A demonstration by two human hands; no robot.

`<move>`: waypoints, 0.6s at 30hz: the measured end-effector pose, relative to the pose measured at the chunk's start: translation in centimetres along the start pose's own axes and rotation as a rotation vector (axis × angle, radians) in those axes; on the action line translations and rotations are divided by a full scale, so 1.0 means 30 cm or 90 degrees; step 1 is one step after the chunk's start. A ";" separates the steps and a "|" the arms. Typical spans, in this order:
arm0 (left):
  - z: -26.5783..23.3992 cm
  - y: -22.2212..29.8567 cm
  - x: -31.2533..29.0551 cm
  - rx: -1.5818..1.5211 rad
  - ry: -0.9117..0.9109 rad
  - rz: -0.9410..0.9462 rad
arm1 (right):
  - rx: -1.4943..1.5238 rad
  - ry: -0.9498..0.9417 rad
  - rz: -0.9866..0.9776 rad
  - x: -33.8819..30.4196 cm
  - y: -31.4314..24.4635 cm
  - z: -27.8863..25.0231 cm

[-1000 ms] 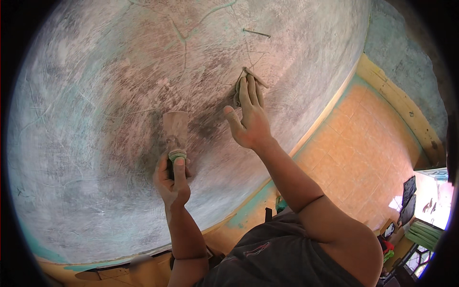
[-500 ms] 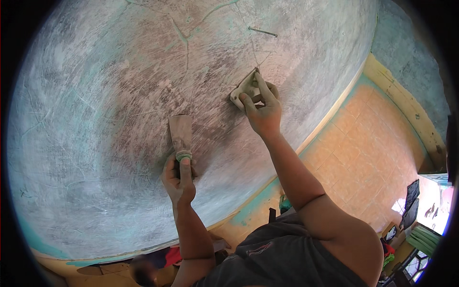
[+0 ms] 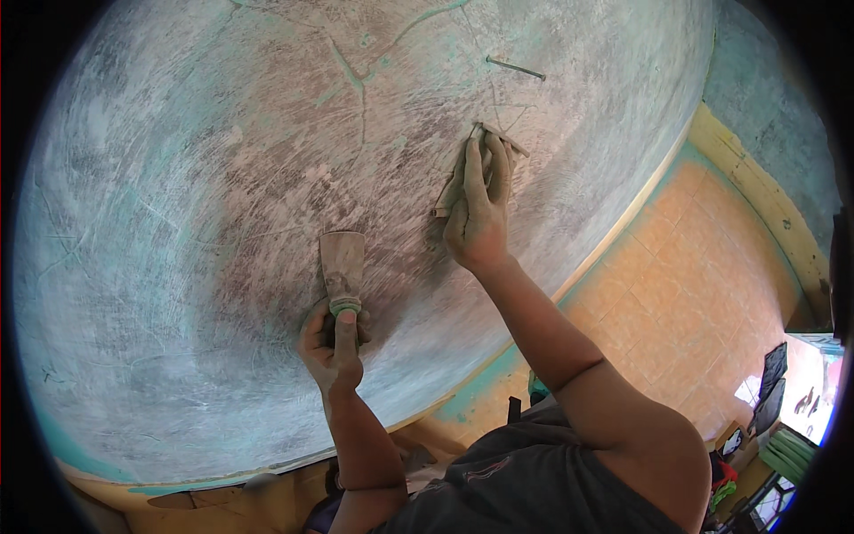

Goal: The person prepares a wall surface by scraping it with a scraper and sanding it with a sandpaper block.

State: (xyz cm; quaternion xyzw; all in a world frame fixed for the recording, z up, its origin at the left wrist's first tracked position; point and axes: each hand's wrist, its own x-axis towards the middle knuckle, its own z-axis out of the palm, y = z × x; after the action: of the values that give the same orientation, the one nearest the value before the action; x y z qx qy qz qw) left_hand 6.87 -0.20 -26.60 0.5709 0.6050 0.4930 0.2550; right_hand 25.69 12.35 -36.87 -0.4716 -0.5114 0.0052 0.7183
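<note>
At frame centre, the left hand (image 3: pixel 334 343) grips a putty knife (image 3: pixel 342 267), blade pointing up the wall (image 3: pixel 178 222); the right hand (image 3: pixel 479 209) presses a sanding pad (image 3: pixel 458 178) flat, upright.

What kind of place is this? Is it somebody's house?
Probably a room in a house being fixed up. A big wall is scraped pale, with cracks and bits of green paint. The left hand holds a putty knife, the right hand presses a sanding pad, and orange floor tiles run below.
</note>
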 end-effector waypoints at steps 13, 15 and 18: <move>0.043 -0.025 0.006 -0.009 0.021 0.010 | 0.039 -0.104 0.037 0.066 -0.024 -0.079; 0.033 -0.027 0.006 -0.009 0.023 0.013 | 0.049 -0.134 0.021 0.128 -0.043 -0.091; 0.005 -0.029 -0.003 0.006 0.039 0.028 | 0.067 -0.125 0.009 0.076 -0.057 -0.057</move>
State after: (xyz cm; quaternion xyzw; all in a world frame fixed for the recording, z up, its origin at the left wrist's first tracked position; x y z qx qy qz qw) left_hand 6.62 -0.10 -27.46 0.5698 0.6023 0.5130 0.2225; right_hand 27.22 11.37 -34.09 -0.4338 -0.5753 0.0833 0.6884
